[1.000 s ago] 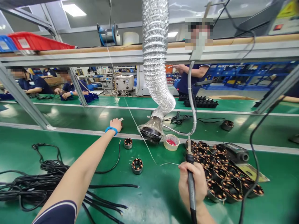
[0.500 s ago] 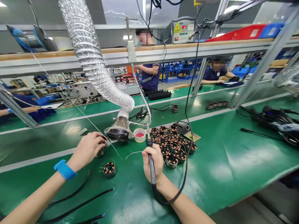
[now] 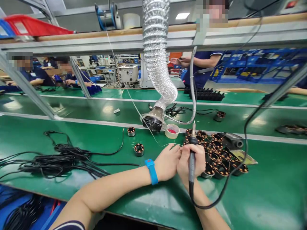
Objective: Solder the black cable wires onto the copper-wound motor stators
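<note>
1. The left hand [image 3: 167, 162], with a blue band [image 3: 152, 172] at its wrist, has just come in from the far left side of the bench to meet the right hand [image 3: 199, 159]; the two now touch at the centre, thumb side to thumb side.
2. The right hand holds a soldering iron [image 3: 192, 167] closed in its fingers, metal tip pointing up and away; its grip looks much the same as a moment ago.
3. The left fingers are drawn in close against the right ones, partly hidden; I cannot tell whether they pinch anything. A thin pale wire [image 3: 133, 101] slants down from the overhead spool [image 3: 105, 16], bends, and runs to where the hands meet.
4. A small white piece [image 3: 116, 111], at the left fingers a second earlier, lies apart on the farther surface; that reach looks finished, and both hands seem gathered at the wire's end.
5. Two copper-wound rings [image 3: 139, 149] sit left of the hands, on the green worktop [image 3: 271, 191]; a packed cluster of similar rings [image 3: 221, 169] stands just right of them; a tape roll [image 3: 172, 135] is beyond the hands, beside the fume hood [image 3: 153, 123]; black cables [image 3: 72, 159] lie in a tangle at left.
</note>
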A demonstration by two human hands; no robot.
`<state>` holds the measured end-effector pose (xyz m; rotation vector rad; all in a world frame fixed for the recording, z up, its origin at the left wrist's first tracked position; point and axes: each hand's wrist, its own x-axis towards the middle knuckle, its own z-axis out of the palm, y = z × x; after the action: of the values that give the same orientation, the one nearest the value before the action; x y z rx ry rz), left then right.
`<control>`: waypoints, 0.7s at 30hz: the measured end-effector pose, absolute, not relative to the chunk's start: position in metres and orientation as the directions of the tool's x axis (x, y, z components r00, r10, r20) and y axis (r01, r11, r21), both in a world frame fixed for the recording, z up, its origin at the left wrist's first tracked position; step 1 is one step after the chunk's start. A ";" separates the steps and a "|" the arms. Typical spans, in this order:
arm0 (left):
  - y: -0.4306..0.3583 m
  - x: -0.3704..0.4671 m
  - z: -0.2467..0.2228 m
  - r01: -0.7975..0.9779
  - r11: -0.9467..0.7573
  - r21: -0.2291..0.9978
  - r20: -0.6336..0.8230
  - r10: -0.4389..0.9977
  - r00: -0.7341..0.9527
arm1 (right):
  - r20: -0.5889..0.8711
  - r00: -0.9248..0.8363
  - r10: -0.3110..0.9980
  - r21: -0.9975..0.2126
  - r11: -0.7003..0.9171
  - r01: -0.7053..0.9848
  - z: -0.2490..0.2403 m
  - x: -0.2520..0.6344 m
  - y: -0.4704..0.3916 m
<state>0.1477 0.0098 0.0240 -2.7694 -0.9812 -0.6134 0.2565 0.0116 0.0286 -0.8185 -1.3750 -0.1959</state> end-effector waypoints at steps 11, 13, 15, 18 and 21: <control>-0.039 0.036 0.087 0.577 -0.663 0.476 0.543 0.738 0.400 | 0.898 -0.152 0.413 -0.301 0.829 0.470 0.013 0.221 -0.005; -0.037 0.030 0.089 0.538 -0.592 0.600 0.361 0.800 0.479 | 0.885 -0.191 0.424 -0.307 0.841 0.446 0.013 0.212 -0.008; -0.039 0.021 0.087 0.552 -0.515 0.656 0.233 0.833 0.501 | 0.871 -0.258 0.418 -0.282 0.856 0.433 0.014 0.205 -0.010; -0.044 0.001 0.077 0.639 -0.482 0.600 0.154 0.853 0.499 | 0.855 -0.358 0.374 -0.195 0.874 0.445 0.016 0.198 -0.010; -0.049 -0.018 0.058 0.748 -0.491 0.446 0.094 0.857 0.507 | 0.842 -0.368 0.393 -0.189 0.856 0.481 0.018 0.192 -0.005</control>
<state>-0.0180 -0.0487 0.0581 -3.0201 -1.6781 -0.5462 0.1922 -0.0052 0.0176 -0.6409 -2.0012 -0.1073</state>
